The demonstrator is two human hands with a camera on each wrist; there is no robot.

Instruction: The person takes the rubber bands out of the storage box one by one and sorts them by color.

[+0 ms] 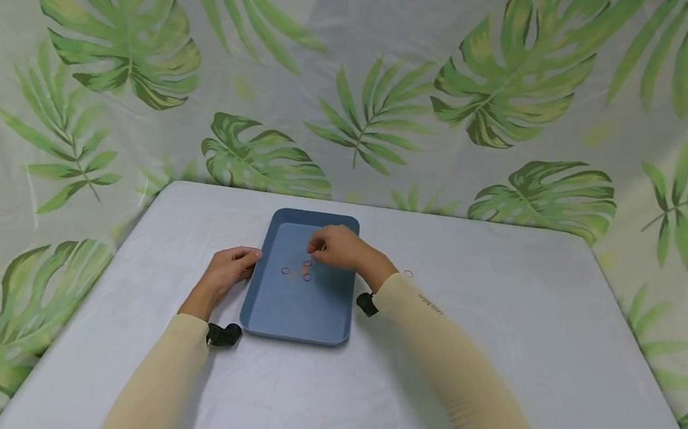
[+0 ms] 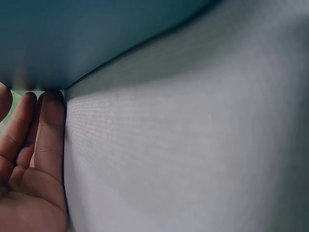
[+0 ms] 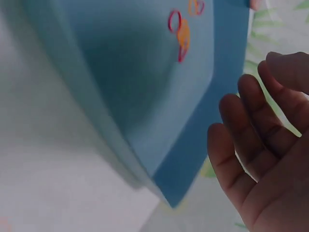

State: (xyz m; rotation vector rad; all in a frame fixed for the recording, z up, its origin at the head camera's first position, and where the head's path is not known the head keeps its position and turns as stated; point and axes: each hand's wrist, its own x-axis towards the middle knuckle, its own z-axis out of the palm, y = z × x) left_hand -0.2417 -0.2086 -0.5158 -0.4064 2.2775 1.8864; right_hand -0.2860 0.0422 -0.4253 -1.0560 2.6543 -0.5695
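Note:
A blue tray point(image 1: 296, 316) lies on the table. In its middle are several small thin loops that look like rubber bands, some magenta point(image 1: 285, 271) and some orange point(image 3: 183, 30). My left hand point(image 1: 227, 272) is at the tray's left side, its nearly straight fingers point(image 2: 49, 130) touching the outer wall. Over the far right part of the tray hovers my right hand point(image 1: 341, 247), thumb and index fingertips close together. A tiny pale yellowish bit shows between them in the head view; I cannot tell whether it is a held band. The other right fingers point(image 3: 231, 164) are loosely bent.
One more thin reddish loop point(image 1: 409, 273) lies on the white-covered table point(image 1: 501, 298) right of the tray, just beyond my right forearm. Behind the table hangs a leaf-patterned cloth point(image 1: 389, 105). Black cameras point(image 1: 224, 335) are strapped at both wrists.

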